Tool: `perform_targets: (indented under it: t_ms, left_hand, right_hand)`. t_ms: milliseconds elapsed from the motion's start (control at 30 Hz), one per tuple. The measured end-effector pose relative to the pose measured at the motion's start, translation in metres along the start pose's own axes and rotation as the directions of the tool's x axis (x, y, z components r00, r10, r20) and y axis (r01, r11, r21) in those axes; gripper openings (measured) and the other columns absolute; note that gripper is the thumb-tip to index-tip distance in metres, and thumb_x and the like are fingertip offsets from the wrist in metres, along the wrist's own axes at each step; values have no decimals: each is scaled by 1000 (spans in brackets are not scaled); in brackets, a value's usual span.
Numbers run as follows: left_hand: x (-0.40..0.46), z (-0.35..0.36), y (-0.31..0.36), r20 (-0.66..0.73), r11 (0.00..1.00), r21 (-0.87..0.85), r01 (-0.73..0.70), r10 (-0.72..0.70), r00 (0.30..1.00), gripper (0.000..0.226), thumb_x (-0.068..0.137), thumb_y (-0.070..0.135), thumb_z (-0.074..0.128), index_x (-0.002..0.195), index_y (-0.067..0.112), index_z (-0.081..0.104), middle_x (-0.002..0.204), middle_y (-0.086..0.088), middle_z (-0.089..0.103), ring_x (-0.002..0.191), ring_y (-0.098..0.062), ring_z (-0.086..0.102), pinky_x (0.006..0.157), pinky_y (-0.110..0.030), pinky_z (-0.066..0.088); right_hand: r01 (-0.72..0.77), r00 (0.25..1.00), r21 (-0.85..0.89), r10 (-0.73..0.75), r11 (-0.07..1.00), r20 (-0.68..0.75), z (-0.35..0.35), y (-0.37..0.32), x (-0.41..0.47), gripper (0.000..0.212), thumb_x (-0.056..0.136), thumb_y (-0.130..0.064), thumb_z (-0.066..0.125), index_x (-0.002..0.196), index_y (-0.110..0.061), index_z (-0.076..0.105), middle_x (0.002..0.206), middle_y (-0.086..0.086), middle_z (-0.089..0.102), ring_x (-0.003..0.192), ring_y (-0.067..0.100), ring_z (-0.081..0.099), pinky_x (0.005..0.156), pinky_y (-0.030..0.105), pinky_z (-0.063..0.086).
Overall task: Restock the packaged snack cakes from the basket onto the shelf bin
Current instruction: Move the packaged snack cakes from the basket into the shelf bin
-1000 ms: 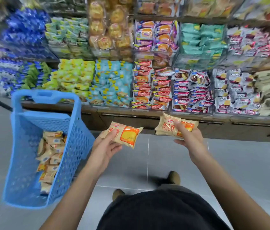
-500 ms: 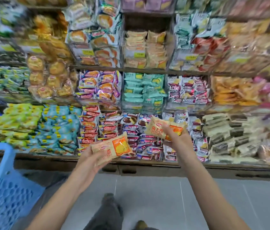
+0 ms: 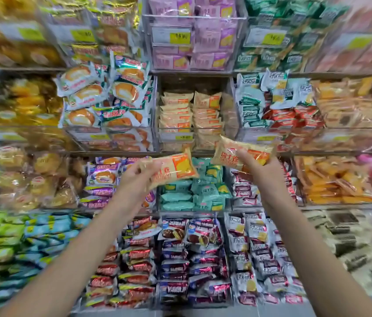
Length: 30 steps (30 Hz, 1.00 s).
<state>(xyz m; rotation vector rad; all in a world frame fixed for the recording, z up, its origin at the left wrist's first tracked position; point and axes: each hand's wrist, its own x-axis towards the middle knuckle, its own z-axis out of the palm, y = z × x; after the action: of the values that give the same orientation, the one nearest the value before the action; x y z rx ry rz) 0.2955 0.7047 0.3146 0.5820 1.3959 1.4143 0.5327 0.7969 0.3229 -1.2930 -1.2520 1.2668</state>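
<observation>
My left hand (image 3: 132,179) grips a tan and orange packaged snack cake (image 3: 176,169), raised in front of the shelves. My right hand (image 3: 260,170) holds a second snack cake (image 3: 233,152) of the same kind, a bit higher and to the right. Just above both hands is a clear shelf bin (image 3: 176,131) stacked with matching tan snack cakes in two columns, its upper part dark and unfilled. The basket is out of view.
Shelves packed with wrapped snacks fill the view: white cream cakes (image 3: 102,97) left of the bin, white and red packs (image 3: 276,104) to its right, teal packs (image 3: 194,191) below, pink packs (image 3: 194,40) above. The edges of the view are blurred.
Both hands have risen with their snack cakes from floor level to the middle shelves. My view has tilted up, and the blue basket has dropped out of sight.
</observation>
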Motion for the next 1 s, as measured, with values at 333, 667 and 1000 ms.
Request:
perform_targets:
  t_ms: [333,667,1000]
  left_hand:
    - [153,56,98,241,369,835,-407,420,875,19,83,35,67,93,25,55,78,7,54,74,-12,51,55,-26,33]
    - [222,69,87,275,-297,897,-328,-208,939,30,84,24,61,110,15,50,112,-8,58,89,-22,53,69,-28,44]
    - [229,86,91,270,-397,808,-435,-406,873,32,90,12,50,122,12,48,123,-8,52,100,-24,50,80,-32,44]
  right_hand:
    - [132,991,-47,-130,990,41,22,-38,94,28,77,-43,73,93,-29,55,91,-7,67,70,-2,65,55,13,50]
    - [127,983,-99,-112,987,145,26,-27,139,26,78,-42,72,93,-28,55,90,-7,65,80,7,63,65,20,52]
    - [100,986,-19,-96,995,139,23,-21,152,21,78,-39,72,89,-32,55,84,-9,66,64,-3,63,57,17,55]
